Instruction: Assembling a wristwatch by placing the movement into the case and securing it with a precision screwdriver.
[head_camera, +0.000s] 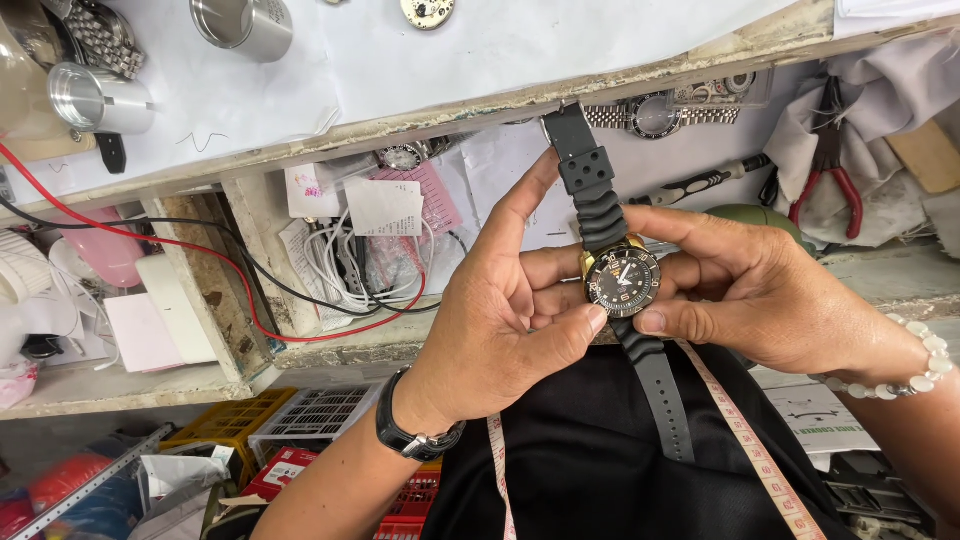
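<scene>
Both hands meet on the watch (622, 280) — the left hand (500, 320) and right hand (760, 295) pinch its case, strap (585, 175) pointing up.

Pretty tight spot here. Both hands (500, 330) (760, 295) hover over the lap with open air just around them. The bench (420, 120) edge sits close ahead, red pliers (835, 170) to the right, tangled cables (350, 270) and crates (320, 410) crowding the left.
</scene>
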